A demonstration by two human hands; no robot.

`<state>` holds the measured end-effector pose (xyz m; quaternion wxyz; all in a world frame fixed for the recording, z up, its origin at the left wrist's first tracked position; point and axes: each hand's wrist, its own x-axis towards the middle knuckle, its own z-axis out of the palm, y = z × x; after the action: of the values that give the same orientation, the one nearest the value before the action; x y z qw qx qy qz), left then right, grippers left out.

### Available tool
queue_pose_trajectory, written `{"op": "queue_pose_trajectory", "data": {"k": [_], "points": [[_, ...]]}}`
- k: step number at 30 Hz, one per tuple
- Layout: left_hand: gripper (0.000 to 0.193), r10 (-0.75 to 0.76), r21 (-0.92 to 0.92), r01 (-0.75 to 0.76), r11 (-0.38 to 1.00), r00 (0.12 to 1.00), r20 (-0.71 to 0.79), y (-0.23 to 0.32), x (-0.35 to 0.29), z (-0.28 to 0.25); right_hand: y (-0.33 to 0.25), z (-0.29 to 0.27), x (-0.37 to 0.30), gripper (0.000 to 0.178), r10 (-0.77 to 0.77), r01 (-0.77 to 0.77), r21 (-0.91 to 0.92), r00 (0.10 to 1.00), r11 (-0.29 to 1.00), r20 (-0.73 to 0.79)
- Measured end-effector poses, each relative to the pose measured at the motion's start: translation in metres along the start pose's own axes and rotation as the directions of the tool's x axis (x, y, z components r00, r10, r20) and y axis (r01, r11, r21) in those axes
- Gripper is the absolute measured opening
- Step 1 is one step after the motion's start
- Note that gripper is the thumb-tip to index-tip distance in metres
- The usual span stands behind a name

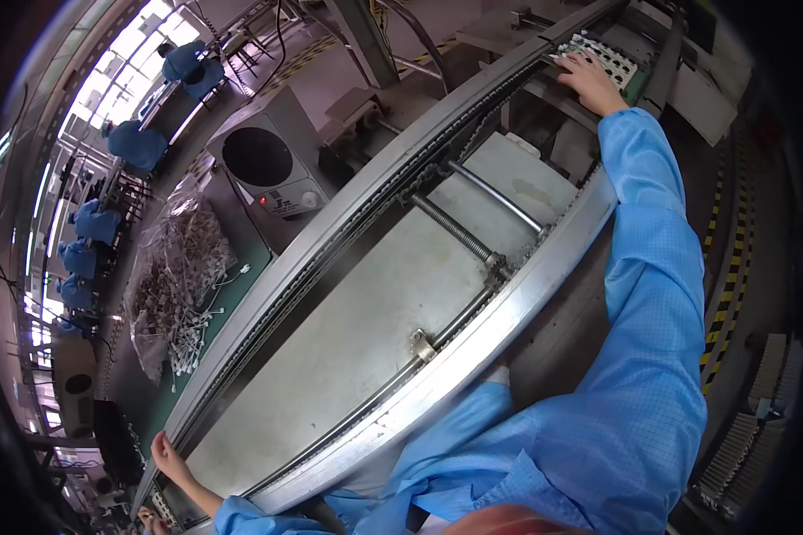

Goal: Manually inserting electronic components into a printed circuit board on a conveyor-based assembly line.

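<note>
My right hand [589, 82] reaches to the far right end of a conveyor, its fingers stretched over the left edge of a cream panel [617, 64] with dark spots. White parts [580, 41] stand along the panel's far edge, and green shows beneath it. Whether the fingertips pinch a small white piece is too small to tell. At the lower left, my left hand [167, 456] is beside the conveyor's far rail [263, 290], fingers loosely bent and somewhat apart. Nothing shows in it.
Two metal rails with chains flank a pale plate [330, 357], crossed by a threaded rod [452, 227]. Beyond lie a grey machine [268, 156] with a round opening and a plastic bag [183, 267] of white-tipped leads. Another hand [152, 521] shows lower left; several blue-clothed people sit farther off.
</note>
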<state>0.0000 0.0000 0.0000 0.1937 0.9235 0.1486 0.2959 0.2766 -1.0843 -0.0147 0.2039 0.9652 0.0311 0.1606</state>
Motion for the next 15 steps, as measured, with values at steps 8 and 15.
{"op": "queue_pose_trajectory", "data": {"k": [8, 15], "points": [[0.021, -0.074, -0.051, 0.072, 0.996, 0.996, -0.046, -0.020, -0.021, -0.023, 0.008, 0.002, 0.013, 0.014, -0.056, 0.060, 0.025, 0.988, 0.998, -0.147], [0.024, -0.120, 0.018, 0.120, 0.993, 0.993, -0.010, -0.013, -0.020, -0.026, 0.001, 0.004, 0.020, 0.019, 0.015, -0.024, -0.097, 0.996, 0.995, -0.084]]}}
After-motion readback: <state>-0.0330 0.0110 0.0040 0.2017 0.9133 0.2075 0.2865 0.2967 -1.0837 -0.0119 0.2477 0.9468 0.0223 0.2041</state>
